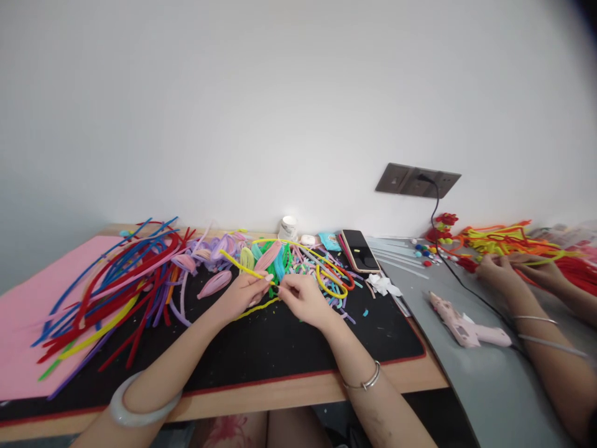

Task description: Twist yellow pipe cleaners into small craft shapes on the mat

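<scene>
Two bare hands at work above a black mat (280,351), which serves as the landmark. The left hand (247,295) pinches a yellow fuzzy stem (239,264) between thumb and fingers over the middle of the mat; the stem's free end points up and away toward the mat's far edge. The right hand (305,302) meets the left over the same part of the mat, its fingertips drawn together beside the stem's near end; whether they pinch the stem cannot be told, since the fingers hide the contact. A second yellow length (257,308) runs just beneath both hands, above the mat; its link to the first cannot be made out.

Across the mat's left part, and overlapping a pink sheet (21,339), spread loose red and blue stems (119,267). Toward the mat's far side lie a pink bundle (214,284) and a green bundle (264,269), with a paper cup (288,228) behind them. Near the mat's far right corner rest a phone (361,251) and a crumpled white tissue (383,285). Right of the mat, a grey surface (494,386) bears a pale pink glue gun (466,326); farther right, a co-worker's hands (501,274) handle yellow-green stems.
</scene>
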